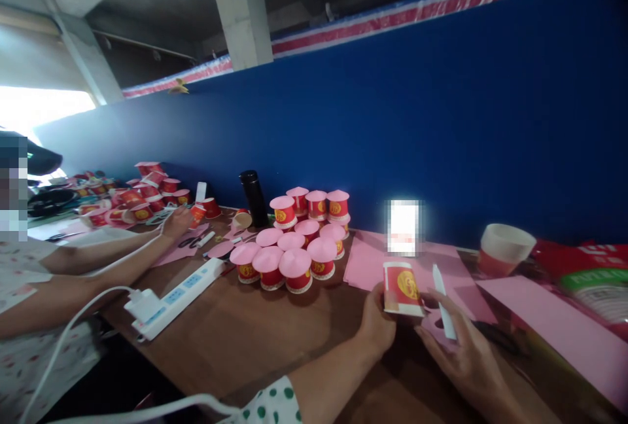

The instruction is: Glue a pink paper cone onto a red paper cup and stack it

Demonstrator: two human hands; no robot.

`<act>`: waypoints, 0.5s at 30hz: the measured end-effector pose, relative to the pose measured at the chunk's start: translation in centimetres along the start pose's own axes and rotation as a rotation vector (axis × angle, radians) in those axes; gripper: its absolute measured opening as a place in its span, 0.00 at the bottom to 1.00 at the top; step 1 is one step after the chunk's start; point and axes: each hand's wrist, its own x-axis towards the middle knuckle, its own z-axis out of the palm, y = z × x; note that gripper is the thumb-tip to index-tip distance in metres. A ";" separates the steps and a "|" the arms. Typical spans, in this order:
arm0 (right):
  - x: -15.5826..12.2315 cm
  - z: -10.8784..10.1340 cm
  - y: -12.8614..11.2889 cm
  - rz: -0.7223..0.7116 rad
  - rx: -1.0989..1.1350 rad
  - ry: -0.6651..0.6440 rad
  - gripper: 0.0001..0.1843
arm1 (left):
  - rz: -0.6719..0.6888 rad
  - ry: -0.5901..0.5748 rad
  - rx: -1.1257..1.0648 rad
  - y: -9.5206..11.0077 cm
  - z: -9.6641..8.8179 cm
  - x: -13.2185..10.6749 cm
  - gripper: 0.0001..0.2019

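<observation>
My left hand (377, 326) grips a red paper cup (403, 288) with a gold emblem, held upside down just above the brown table (245, 339). Close beside it, my right hand (458, 352) holds a white stick-shaped tool (443, 303) between its fingers, with a small pink paper piece (434, 327) lying against the palm. Both hands are at the near edge of the table, right of centre.
A cluster of finished red cups with pink cone lids (294, 241) stands in the middle, with a black flask (254, 198) behind. Pink paper sheets (549, 319) lie to the right near a white-lined cup (504, 247). A white power strip (176, 296) lies left. A co-worker's arms (98, 260) reach over the table at left.
</observation>
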 end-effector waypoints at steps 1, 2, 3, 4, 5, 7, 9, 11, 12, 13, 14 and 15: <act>0.0 0.0 0.0 -0.002 0.003 -0.005 0.27 | 0.002 -0.006 0.014 0.2 0.0 -0.1 0.19; 0.0 0.0 -0.1 -0.005 0.008 -0.009 0.26 | 0.003 -0.009 0.023 0.4 0.1 -0.1 0.19; 0.0 0.0 -0.2 -0.007 0.014 -0.011 0.26 | -0.001 -0.009 0.029 0.6 0.1 -0.2 0.18; 0.0 0.0 -0.2 -0.006 0.020 -0.012 0.25 | -0.003 -0.003 0.034 0.6 0.0 -0.2 0.18; 0.0 -0.1 -0.4 -0.002 0.025 -0.011 0.25 | -0.005 0.004 0.037 0.5 0.0 -0.2 0.17; 0.2 -0.4 -0.6 0.006 0.040 0.002 0.24 | -0.005 0.019 0.040 0.3 0.0 -0.1 0.16; 0.3 -0.7 -0.9 0.012 0.067 0.027 0.23 | -0.003 0.037 0.026 0.1 0.0 0.0 0.17; 0.4 -1.1 -1.0 0.011 0.105 0.065 0.20 | -0.027 0.058 -0.012 -0.1 0.0 0.1 0.17; 0.4 -1.3 -1.1 0.011 0.122 0.087 0.19 | -0.050 0.065 -0.035 -0.1 0.0 0.1 0.18; 0.4 -1.4 -1.2 0.012 0.135 0.109 0.17 | -0.077 0.065 -0.056 -0.1 0.1 0.2 0.19; 0.3 -1.6 -1.2 0.015 0.145 0.128 0.16 | -0.104 0.056 -0.074 -0.2 0.1 0.2 0.20; 0.3 -1.7 -1.2 0.021 0.151 0.142 0.16 | -0.126 0.038 -0.087 -0.2 0.1 0.2 0.22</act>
